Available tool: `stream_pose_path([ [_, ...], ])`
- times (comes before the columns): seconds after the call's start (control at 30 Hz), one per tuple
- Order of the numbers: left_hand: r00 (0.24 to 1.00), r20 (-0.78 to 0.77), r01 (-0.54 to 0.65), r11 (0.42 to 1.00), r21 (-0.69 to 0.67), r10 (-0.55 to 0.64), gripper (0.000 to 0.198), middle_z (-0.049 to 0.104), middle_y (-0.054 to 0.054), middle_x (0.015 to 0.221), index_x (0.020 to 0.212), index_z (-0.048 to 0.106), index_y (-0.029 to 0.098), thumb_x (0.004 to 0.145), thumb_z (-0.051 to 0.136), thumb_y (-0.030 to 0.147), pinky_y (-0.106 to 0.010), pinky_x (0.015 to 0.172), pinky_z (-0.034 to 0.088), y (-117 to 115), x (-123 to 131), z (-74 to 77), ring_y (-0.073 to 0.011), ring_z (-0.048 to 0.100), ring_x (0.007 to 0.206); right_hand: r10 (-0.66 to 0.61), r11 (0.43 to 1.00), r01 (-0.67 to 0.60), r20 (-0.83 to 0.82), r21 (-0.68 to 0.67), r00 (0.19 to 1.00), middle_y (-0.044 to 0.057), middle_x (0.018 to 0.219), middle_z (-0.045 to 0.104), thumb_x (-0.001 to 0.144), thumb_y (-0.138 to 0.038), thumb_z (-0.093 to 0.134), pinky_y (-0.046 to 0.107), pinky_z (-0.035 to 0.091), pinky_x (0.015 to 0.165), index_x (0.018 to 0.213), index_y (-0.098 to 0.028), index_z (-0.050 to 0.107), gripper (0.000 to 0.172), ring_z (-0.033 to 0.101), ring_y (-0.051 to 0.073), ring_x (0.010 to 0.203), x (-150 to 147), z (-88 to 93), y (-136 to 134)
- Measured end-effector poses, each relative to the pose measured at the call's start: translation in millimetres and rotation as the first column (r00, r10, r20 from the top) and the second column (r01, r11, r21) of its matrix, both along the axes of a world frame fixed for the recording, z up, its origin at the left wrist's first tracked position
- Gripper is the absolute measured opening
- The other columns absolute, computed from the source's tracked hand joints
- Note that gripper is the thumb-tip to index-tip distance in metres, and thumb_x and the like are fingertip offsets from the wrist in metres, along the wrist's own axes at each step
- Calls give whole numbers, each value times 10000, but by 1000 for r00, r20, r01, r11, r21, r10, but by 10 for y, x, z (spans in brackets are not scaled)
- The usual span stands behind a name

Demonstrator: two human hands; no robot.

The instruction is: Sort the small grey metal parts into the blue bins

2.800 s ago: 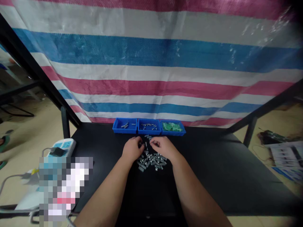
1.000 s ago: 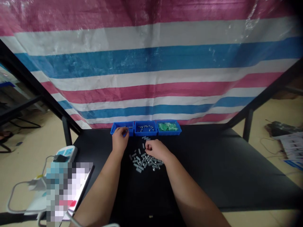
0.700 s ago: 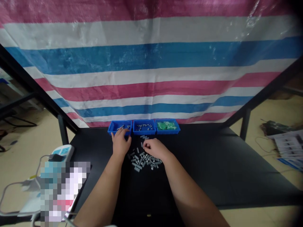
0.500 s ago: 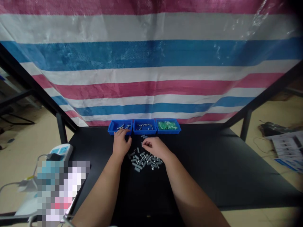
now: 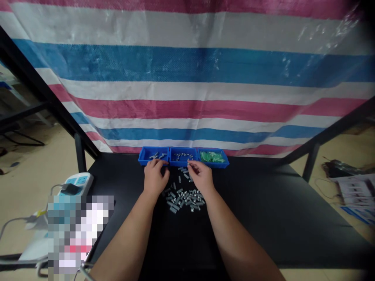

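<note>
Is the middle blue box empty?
No, partly filled: small silvery pieces lie in the middle blue box, bare blue showing between them.

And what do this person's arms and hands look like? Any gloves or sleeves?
No gloves! The left hand and right hand are bare. The left forearm and right forearm narrow towards the wrists, with no sleeves, watches or cables showing. Rings would be too small to tell.

We can't tell whether the right hand point(image 5: 202, 177) grips anything; the left hand point(image 5: 153, 177) hides part of a tray point(image 5: 141, 159). Pixels blur the device point(image 5: 88, 226); the bottom edge crops the forearms point(image 5: 124, 238).
</note>
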State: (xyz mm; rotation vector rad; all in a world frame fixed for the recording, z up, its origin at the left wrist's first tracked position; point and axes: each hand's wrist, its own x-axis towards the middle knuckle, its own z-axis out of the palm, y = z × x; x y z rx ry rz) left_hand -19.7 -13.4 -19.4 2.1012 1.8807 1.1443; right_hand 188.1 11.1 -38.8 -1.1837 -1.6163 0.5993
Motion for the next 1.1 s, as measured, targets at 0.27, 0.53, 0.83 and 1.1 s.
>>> stream_pose_path([
  [0.27,941,10,328,904,-275,-338,261,649,-40,875,983,701,218,763,599,122,-291,747,488,-52,2,-20,-189,624,803,83,997,-82,147,-15,986,92,1147,684,863,-256,593,258,514,635,1279,-206,642,422,591,127,695,66,-55,49],
  [0.53,873,7,457,814,-358,-488,407,647,-41,925,1035,721,236,687,594,67,-273,716,478,-87,-133,7,-172,622,772,78,997,-77,270,-16,960,24,779,668,886,-250,578,255,456,657,924,-196,715,153,567,148,654,143,88,-30],
  [0.83,908,-4,382,834,-397,-418,298,681,-59,906,984,745,207,757,586,97,-294,744,476,-49,-68,-71,-188,644,784,286,956,-214,489,-199,824,-19,784,681,806,-340,735,247,378,648,957,-260,733,171,599,145,726,37,189,-190],
  [1.1,902,57,419,833,-362,-429,257,717,-48,906,915,720,194,752,570,63,-281,771,467,-32,-66,-63,-192,659,848,293,953,-181,575,-245,764,-28,797,725,737,-291,777,260,353,654,920,-273,715,194,635,167,782,-252,129,-286],
])
